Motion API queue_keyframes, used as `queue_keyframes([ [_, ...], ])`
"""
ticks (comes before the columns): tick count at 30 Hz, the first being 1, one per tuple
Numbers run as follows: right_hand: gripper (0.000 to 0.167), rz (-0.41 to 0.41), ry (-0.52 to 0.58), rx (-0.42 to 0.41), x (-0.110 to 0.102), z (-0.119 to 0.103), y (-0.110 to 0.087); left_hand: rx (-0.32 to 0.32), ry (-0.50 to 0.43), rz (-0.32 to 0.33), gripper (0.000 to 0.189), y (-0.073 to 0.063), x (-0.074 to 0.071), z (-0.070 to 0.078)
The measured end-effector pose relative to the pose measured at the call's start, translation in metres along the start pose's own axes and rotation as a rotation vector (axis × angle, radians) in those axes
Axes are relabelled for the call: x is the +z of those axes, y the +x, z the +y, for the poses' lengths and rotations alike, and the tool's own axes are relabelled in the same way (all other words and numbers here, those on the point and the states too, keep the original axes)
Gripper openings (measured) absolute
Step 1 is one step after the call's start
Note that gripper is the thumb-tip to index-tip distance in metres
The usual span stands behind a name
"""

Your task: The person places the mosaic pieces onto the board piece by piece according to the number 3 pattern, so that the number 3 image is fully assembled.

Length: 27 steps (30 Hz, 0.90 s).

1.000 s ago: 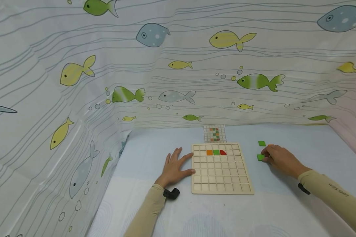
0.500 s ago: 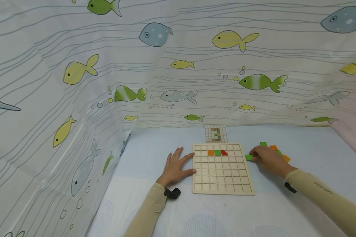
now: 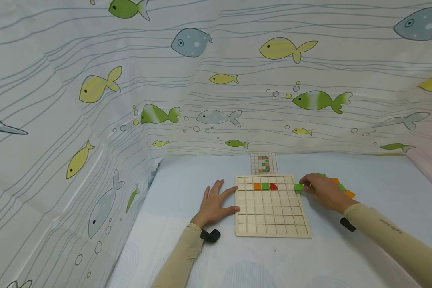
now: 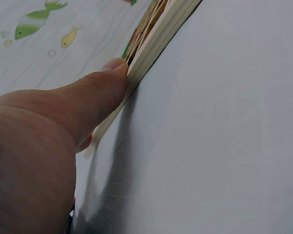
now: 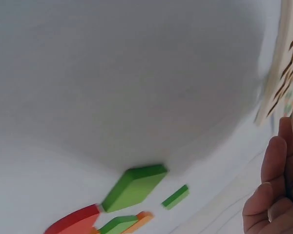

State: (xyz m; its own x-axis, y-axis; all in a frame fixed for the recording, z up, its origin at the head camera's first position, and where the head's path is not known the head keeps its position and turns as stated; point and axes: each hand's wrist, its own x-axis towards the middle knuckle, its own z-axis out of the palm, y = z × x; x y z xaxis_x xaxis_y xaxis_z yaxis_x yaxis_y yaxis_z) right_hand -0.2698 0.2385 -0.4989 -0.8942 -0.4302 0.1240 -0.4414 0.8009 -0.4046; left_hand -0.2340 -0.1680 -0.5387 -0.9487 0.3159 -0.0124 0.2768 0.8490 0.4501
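A wooden grid board (image 3: 273,220) lies on the table. In its second row sit an orange square tile (image 3: 257,186), a green square tile (image 3: 265,186) and a red rounded tile (image 3: 273,186). My left hand (image 3: 213,203) is spread at the board's left side, thumb and forefinger touching the edge; the left wrist view shows the thumb (image 4: 95,92) against the board's side (image 4: 151,53). Between its fingertips my right hand (image 3: 322,190) pinches a green square tile (image 3: 298,187), which overlaps the board's right edge in the head view.
Behind the board lies a pattern card (image 3: 264,164) with coloured squares. Loose tiles lie right of the board, partly behind the right hand: an orange tile (image 3: 350,194) in the head view, plus a green tile (image 5: 136,187) and a red tile (image 5: 75,220) in the right wrist view.
My right hand has picked the green tile from among the loose pieces and carried it left to the board's right edge. The left hand has stayed at the board.
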Motion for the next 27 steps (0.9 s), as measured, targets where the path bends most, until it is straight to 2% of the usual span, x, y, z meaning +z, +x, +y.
queue_keyframes([
  [4, 0.019, -0.025, 0.021, 0.022, 0.005, -0.012, 0.006, 0.004, -0.009, 0.003, 0.074, 0.000, 0.000, 0.000],
  [13, 0.020, -0.054, 0.064, 0.018, 0.019, -0.035, 0.017, 0.013, -0.007, 0.005, 0.074, 0.000, 0.000, 0.001],
  [17, 0.019, -0.064, 0.074, -0.002, 0.024, -0.041, 0.021, 0.012, 0.005, 0.003, 0.074, 0.000, 0.000, 0.000],
  [23, 0.018, -0.030, 0.033, -0.074, 0.032, -0.047, 0.025, 0.013, 0.004, 0.003, 0.073, -0.002, 0.000, 0.000],
  [27, 0.020, -0.045, 0.024, -0.072, 0.034, -0.049, 0.027, 0.016, 0.002, -0.001, 0.073, -0.002, -0.002, 0.001],
])
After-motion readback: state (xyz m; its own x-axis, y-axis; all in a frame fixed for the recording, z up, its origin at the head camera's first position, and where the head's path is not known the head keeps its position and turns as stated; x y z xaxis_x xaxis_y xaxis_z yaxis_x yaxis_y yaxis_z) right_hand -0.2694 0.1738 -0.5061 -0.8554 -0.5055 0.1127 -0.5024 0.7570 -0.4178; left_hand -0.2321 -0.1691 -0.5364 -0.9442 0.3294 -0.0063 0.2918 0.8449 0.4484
